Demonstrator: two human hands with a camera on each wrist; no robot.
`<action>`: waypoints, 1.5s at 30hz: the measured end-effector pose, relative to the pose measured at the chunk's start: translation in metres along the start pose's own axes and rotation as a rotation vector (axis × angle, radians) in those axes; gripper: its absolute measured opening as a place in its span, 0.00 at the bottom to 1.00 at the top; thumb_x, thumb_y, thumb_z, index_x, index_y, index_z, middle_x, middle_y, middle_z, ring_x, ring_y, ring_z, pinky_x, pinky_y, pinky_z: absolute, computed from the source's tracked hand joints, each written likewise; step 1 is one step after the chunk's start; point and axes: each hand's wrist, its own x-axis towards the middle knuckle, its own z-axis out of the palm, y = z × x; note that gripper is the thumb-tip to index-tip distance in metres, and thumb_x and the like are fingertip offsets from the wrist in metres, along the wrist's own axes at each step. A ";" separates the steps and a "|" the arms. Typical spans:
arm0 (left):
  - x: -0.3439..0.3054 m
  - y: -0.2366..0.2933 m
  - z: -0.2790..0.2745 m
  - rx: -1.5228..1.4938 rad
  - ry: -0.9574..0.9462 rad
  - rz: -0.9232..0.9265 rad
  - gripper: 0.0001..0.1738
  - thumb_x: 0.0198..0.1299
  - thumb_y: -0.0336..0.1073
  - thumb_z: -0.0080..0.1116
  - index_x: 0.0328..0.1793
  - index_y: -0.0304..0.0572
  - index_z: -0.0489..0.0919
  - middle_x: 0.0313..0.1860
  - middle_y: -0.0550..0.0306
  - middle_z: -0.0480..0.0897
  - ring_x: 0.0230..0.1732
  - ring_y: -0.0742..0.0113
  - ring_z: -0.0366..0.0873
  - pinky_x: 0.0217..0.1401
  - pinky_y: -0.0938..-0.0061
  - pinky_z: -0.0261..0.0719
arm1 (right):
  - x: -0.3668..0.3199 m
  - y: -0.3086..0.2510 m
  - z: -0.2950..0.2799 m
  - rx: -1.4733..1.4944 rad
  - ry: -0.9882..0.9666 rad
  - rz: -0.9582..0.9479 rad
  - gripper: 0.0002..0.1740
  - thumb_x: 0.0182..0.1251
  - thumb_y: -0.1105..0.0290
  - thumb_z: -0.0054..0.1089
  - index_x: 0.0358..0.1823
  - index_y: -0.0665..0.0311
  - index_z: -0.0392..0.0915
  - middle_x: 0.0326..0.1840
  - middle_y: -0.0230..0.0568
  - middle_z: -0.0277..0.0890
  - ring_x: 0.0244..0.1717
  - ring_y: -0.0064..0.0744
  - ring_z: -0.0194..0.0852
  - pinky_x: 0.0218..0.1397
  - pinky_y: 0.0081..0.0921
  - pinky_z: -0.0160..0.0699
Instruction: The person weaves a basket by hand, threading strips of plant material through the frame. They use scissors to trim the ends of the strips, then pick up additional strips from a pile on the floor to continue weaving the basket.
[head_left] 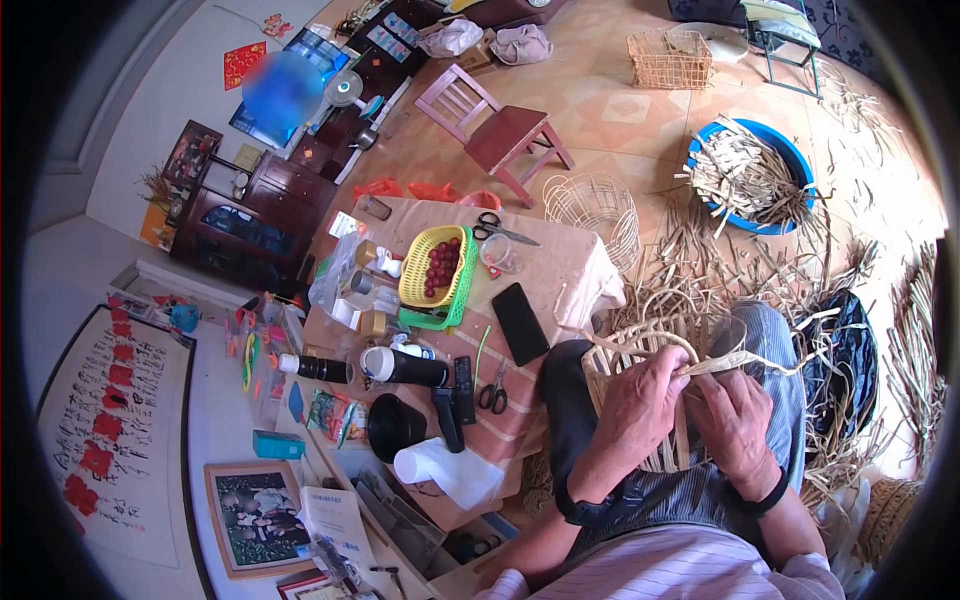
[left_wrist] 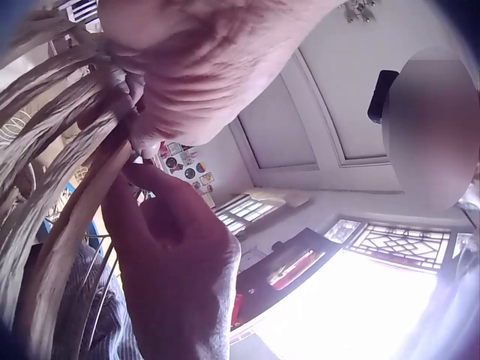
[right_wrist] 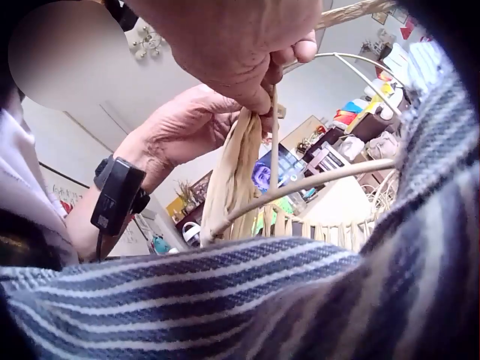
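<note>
Pale tan basket of dried-plant strips (head_left: 597, 362), part-woven, ribs showing, was on my lap between my knees. A loose cream flat strip (head_left: 745, 358) trailed right from its upper edge. My left hand (head_left: 640, 402) pinched the strip at the edge, thumb against fingers, narrow grip; my right hand (head_left: 735, 415) pinched it just beside, fingers curled, the two hands nearly touching. Grey-striped trousers (head_left: 778, 345) under the work. Left of that, a table with a tan cover (head_left: 577, 262): black rectangular phone (head_left: 520, 323) near the edge, black-handled metal scissors (head_left: 494, 391) next to it, yellow plastic basket (head_left: 414, 276) with round dark-red fruits (head_left: 443, 267) farther off. Floor beyond: round blue plastic basin (head_left: 806, 186) of cut straw, open wicker basket (head_left: 595, 205), red wooden chair (head_left: 507, 142).
</note>
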 end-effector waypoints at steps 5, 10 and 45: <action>-0.001 -0.001 0.002 -0.038 0.025 -0.017 0.13 0.78 0.31 0.61 0.63 0.36 0.75 0.50 0.42 0.90 0.53 0.40 0.90 0.53 0.52 0.86 | 0.002 -0.001 0.002 0.010 0.020 -0.015 0.25 0.56 0.72 0.79 0.57 0.63 0.84 0.42 0.39 0.78 0.36 0.42 0.80 0.38 0.40 0.79; 0.000 0.003 -0.006 -0.096 -0.015 -0.042 0.13 0.77 0.30 0.61 0.62 0.35 0.75 0.50 0.41 0.91 0.53 0.40 0.91 0.54 0.52 0.86 | 0.005 -0.004 -0.003 0.060 -0.016 -0.001 0.21 0.51 0.77 0.80 0.48 0.64 0.86 0.42 0.40 0.80 0.36 0.45 0.83 0.38 0.40 0.82; -0.017 0.001 0.023 -0.006 0.259 0.145 0.10 0.63 0.24 0.72 0.48 0.39 0.84 0.43 0.49 0.90 0.43 0.49 0.89 0.48 0.60 0.86 | -0.027 -0.008 -0.026 0.768 -0.354 0.601 0.09 0.86 0.66 0.60 0.52 0.64 0.80 0.30 0.54 0.83 0.33 0.60 0.89 0.34 0.43 0.86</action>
